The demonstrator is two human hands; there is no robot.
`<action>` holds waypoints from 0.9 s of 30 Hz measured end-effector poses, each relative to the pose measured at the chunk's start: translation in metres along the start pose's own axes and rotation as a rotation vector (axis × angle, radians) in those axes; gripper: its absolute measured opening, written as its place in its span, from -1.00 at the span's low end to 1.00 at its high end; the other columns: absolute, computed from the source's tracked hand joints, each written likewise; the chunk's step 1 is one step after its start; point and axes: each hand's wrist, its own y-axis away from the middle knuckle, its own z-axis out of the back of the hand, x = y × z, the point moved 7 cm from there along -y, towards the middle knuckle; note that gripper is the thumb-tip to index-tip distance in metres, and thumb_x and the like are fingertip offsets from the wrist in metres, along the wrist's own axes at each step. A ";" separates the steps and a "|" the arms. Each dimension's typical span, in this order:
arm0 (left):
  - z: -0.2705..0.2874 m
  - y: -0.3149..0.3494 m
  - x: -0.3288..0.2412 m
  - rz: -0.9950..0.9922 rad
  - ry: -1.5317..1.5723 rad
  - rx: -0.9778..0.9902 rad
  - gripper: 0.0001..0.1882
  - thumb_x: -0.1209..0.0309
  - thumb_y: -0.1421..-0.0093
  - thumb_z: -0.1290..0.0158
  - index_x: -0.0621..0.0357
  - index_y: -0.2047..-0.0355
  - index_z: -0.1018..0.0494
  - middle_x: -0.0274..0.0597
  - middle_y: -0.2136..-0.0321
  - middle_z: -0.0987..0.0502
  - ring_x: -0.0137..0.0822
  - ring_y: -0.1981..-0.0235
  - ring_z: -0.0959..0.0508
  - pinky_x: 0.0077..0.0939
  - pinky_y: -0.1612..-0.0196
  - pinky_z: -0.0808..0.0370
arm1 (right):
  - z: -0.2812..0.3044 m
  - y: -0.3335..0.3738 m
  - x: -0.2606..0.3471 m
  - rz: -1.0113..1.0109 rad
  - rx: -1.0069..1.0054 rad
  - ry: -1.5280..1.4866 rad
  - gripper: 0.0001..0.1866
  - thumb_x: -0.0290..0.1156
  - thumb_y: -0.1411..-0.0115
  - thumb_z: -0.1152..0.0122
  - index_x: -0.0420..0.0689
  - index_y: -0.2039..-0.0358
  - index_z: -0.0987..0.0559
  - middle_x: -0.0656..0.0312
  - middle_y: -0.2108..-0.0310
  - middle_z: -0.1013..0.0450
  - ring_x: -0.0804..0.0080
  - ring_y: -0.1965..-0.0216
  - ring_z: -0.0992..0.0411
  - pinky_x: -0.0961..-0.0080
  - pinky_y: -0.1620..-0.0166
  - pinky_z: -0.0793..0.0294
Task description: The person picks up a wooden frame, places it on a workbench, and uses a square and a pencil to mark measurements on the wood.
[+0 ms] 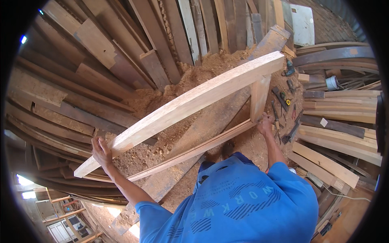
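Observation:
A pale wooden frame stretches across the middle of the head view, held up at a slant. Its thick far beam (194, 91) runs from the lower left to the upper right. A short crosspiece (259, 97) joins that beam to a thinner, grooved near rail (194, 150) on the right. My left hand (101, 152) is closed around the far beam close to its left end, with part of the grip hidden. At the corner where crosspiece and near rail meet, my right hand (265, 122) grips the frame, its fingers partly hidden.
Long boards (158, 40) lean in rows at the far side and left. Sawdust and shavings (210, 65) cover the ground beside a long plank (202, 125). Hand tools (281, 98) lie to the right, near stacked timber (336, 137) and a light-coloured cup (332, 83).

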 end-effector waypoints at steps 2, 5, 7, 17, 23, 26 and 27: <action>0.000 -0.001 0.001 0.009 -0.004 0.016 -0.59 0.04 -0.32 0.21 0.13 0.34 -0.40 0.01 0.55 -0.45 0.09 0.51 -0.49 -0.10 0.43 -0.35 | -0.001 0.000 0.001 -0.006 0.001 -0.030 -0.35 -0.52 0.03 -0.22 -0.02 -0.15 -0.34 -0.03 0.11 -0.18 0.04 0.05 -0.25 0.27 -0.05 -0.30; 0.000 -0.001 0.000 0.007 -0.006 0.027 -0.59 0.05 -0.32 0.22 0.13 0.34 -0.40 0.01 0.56 -0.44 0.09 0.51 -0.49 -0.10 0.44 -0.34 | 0.000 0.000 -0.002 -0.045 0.021 0.000 -0.33 -0.52 0.03 -0.23 -0.01 -0.16 -0.33 -0.04 0.07 -0.18 0.04 0.02 -0.25 0.27 -0.07 -0.30; 0.001 -0.001 -0.001 -0.003 -0.006 0.021 -0.59 0.05 -0.33 0.22 0.13 0.35 -0.39 0.02 0.57 -0.44 0.10 0.51 -0.49 -0.10 0.44 -0.34 | 0.000 0.000 0.000 -0.041 0.035 0.023 -0.32 -0.50 0.03 -0.24 -0.01 -0.17 -0.32 -0.05 0.04 -0.17 0.03 -0.01 -0.25 0.28 -0.09 -0.30; -0.003 -0.001 0.005 0.013 -0.037 0.038 -0.61 0.06 -0.33 0.23 0.12 0.34 -0.39 0.03 0.52 -0.45 0.13 0.47 -0.49 -0.05 0.40 -0.35 | 0.000 0.001 -0.003 -0.017 0.014 0.013 -0.34 -0.48 0.02 -0.27 -0.02 -0.15 -0.32 -0.06 0.07 -0.17 0.01 -0.01 -0.22 0.26 -0.09 -0.28; -0.003 -0.001 0.006 0.029 -0.034 0.054 -0.60 0.05 -0.33 0.23 0.11 0.34 -0.39 0.03 0.52 -0.45 0.14 0.45 -0.49 -0.05 0.40 -0.35 | -0.001 0.000 0.000 -0.030 0.026 0.005 -0.34 -0.46 0.02 -0.28 -0.02 -0.15 -0.32 -0.07 0.07 -0.17 0.01 -0.01 -0.21 0.26 -0.10 -0.27; -0.002 -0.001 0.002 0.012 -0.034 0.049 -0.60 0.04 -0.33 0.23 0.12 0.34 -0.39 0.03 0.53 -0.45 0.14 0.45 -0.49 -0.05 0.40 -0.35 | -0.002 0.000 -0.001 -0.055 0.039 -0.006 -0.33 -0.44 0.01 -0.30 -0.01 -0.15 -0.32 -0.07 0.05 -0.17 0.01 -0.02 -0.21 0.26 -0.10 -0.27; -0.001 -0.001 0.000 0.000 -0.035 0.044 -0.59 0.04 -0.33 0.23 0.12 0.34 -0.38 0.03 0.54 -0.45 0.14 0.46 -0.49 -0.05 0.40 -0.35 | -0.001 -0.001 -0.002 -0.056 0.042 0.009 -0.33 -0.43 0.01 -0.31 -0.01 -0.16 -0.32 -0.06 0.05 -0.17 0.01 -0.03 -0.21 0.26 -0.11 -0.27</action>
